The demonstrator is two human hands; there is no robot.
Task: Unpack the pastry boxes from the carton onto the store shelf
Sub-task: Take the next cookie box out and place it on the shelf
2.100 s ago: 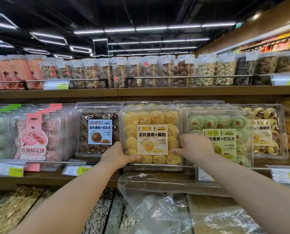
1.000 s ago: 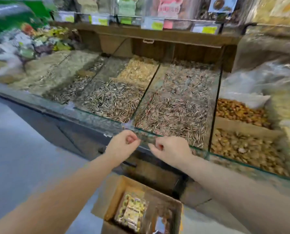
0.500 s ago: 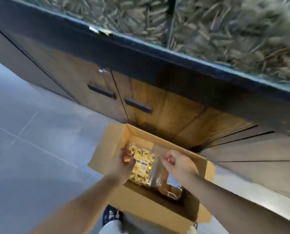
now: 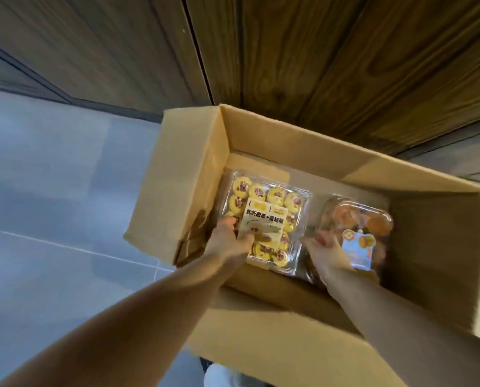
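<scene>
Both grips are in the carton (image 4: 289, 143): left grip (image 4: 229, 241) clasps the yellow pastry box (image 4: 272, 202) at its near edge, right grip (image 4: 326, 254) shows no certain hold; seat it opposite, then lift level.

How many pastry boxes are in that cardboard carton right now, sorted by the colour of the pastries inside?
Yellow pastry box: 1
Orange pastry box: 1
Total in view in the carton: 2 (anything underneath is hidden)
</scene>
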